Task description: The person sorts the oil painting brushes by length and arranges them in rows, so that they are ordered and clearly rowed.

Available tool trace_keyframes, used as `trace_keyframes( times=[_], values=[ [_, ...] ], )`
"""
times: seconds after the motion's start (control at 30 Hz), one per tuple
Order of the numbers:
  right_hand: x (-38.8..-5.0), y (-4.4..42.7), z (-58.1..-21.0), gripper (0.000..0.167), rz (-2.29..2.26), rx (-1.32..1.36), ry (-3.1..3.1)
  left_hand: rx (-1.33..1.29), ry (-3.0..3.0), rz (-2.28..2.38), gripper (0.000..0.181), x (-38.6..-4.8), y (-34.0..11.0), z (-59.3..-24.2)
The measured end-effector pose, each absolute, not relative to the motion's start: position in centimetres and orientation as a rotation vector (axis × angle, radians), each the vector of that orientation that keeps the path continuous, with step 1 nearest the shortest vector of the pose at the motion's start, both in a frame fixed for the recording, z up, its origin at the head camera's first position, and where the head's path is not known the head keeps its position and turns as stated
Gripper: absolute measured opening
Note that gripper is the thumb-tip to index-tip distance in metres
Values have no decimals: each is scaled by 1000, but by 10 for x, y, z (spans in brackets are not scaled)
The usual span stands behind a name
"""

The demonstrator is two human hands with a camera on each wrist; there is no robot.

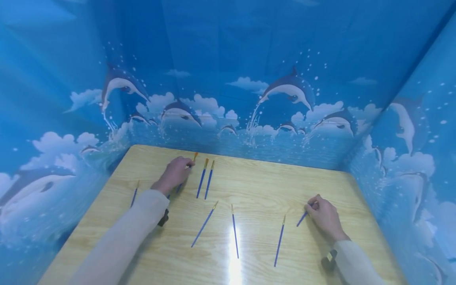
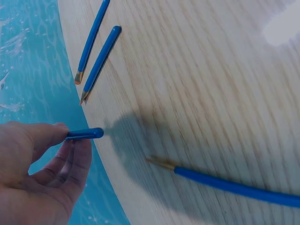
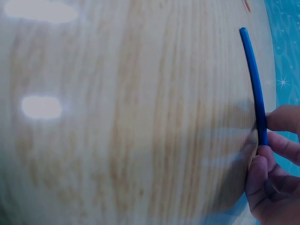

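In the head view, my left hand (image 1: 174, 174) pinches a blue-handled paintbrush (image 1: 194, 157) near the table's far left side. Its orange bristles point away from me. From the left wrist view, the handle end of that paintbrush (image 2: 86, 133) sticks out past the thumb and fingers of the hand (image 2: 44, 173). Two more paintbrushes (image 1: 202, 180) (image 1: 209, 181) lie side by side just to its right. On the right, my right hand (image 1: 324, 217) pinches another paintbrush (image 1: 301, 219); its blue handle (image 3: 254, 84) shows in the right wrist view, while the fingers cover its bristle end.
Nearer to me lie three spread-out paintbrushes (image 1: 204, 224) (image 1: 235, 233) (image 1: 280, 241). Another paintbrush (image 1: 134, 197) is left of my left forearm. The wooden table (image 1: 256, 186) meets a blue dolphin-print curtain (image 1: 228, 51) at its back and sides.
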State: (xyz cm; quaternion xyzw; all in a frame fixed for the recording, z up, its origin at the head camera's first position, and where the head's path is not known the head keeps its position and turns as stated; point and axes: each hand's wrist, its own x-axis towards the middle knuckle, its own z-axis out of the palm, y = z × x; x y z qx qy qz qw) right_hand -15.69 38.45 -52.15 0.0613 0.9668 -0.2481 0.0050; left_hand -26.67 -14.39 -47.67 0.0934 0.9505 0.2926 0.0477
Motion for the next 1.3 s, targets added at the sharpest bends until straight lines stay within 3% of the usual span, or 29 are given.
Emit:
trace_keyframes(
  times=[0.77,1.3],
  values=[
    [-158,380,-519,29,-766,234,2989,92,2809,903,43,-275,-114,-501],
    [-156,379,-518,32,-783,224,2987,144,2837,865,39,-273,-112,-502]
  ],
)
